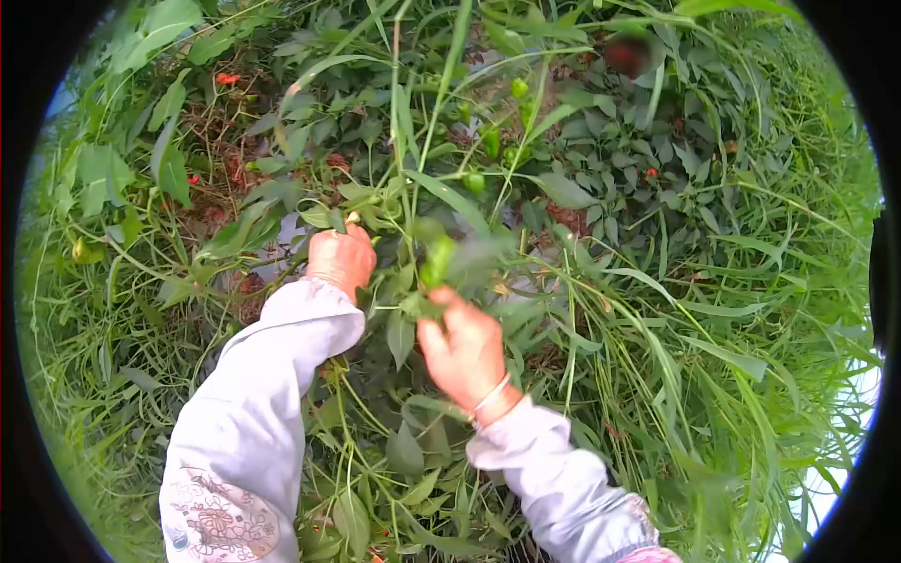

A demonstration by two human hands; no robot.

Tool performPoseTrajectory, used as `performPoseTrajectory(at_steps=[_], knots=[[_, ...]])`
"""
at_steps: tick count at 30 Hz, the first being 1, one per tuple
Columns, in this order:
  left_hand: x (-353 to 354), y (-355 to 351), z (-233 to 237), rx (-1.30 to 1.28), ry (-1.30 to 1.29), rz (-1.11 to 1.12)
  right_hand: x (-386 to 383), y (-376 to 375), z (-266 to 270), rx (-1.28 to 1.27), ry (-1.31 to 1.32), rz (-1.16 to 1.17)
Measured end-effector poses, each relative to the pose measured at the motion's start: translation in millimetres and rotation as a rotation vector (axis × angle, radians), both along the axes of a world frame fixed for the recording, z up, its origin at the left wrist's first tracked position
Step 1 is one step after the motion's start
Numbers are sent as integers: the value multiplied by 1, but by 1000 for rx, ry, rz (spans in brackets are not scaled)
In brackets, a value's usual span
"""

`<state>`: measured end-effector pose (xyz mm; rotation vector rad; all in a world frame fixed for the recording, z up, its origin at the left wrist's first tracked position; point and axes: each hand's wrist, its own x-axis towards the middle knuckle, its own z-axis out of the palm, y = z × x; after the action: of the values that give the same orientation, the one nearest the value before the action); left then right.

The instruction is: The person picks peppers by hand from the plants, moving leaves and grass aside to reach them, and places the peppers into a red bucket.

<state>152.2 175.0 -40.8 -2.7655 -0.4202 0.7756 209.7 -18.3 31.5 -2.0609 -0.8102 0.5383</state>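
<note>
Among the leafy plants, my left hand (pixel 342 258) is closed at a stem with leaves; what lies inside its fingers is hidden. To its right, my right hand (pixel 465 349) has its thumb and forefinger raised at a bright green pepper (pixel 436 263), which is blurred. The fingertips meet the lower end of that pepper, and whether they grip it is unclear. Other green peppers hang farther up, one (pixel 475 182) just above the hands and another (pixel 490 143) higher. Pale sleeves cover both forearms, and a bracelet circles my right wrist.
Tall grass (pixel 751 357) fills the right side, and long blades cross over the plants in the middle. Broad leaves (pixel 101 178) stand at the upper left. Small red fruits (pixel 227 79) show among dry stems behind my left hand. A dark red blurred spot lies at the upper right.
</note>
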Motion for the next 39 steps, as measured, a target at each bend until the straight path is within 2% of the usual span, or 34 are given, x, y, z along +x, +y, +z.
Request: performPoseTrajectory(at_steps=[1,3,5,6,8,10,11,13,14,17,18,21,24,27,28,30,33,34,36,37,39], knots=[[-4,5,-22,-100,-130,193,22,16,17,-9,-131,59],[-1,-5,10,62,142,-303,50,37,36,110,-155,79],[4,-15,17,-48,-96,10,57,58,40,232,164,123],[3,-16,20,-100,-217,167,61,69,37,119,309,151],[-3,-13,11,-121,-92,114,68,88,12,-114,592,199],[-1,-16,20,-124,101,100,77,92,-32,-224,784,-7],[-5,-20,21,-64,92,84,87,90,-44,-320,925,-102],[-11,-27,18,53,70,57,93,87,-46,-334,999,-239],[-2,-19,27,-218,237,106,97,82,-49,-191,1172,-188],[-14,-27,13,-11,30,63,107,80,-53,206,1584,-179],[-14,-28,14,-43,74,72,108,86,-51,264,1662,-183],[-23,-29,18,-181,-3,105,100,104,-34,336,1761,-7],[-35,-44,22,-172,38,231,88,117,-2,229,1556,-12],[-44,-45,44,-181,-55,154,71,123,21,94,1384,122],[-43,-46,55,-235,53,169,63,124,30,68,1319,127],[-52,-53,69,-235,-95,167,49,127,43,27,1184,151],[-64,-61,108,-328,-194,287,24,121,42,-107,786,404],[-72,-65,119,-339,-218,323,17,118,24,-63,720,504],[-93,-76,138,-421,-283,430,12,110,-27,164,1377,534],[-99,-81,155,-500,-324,504,12,109,-38,221,2046,357],[-114,-90,186,-650,-425,651,1,107,-39,395,1902,358]])
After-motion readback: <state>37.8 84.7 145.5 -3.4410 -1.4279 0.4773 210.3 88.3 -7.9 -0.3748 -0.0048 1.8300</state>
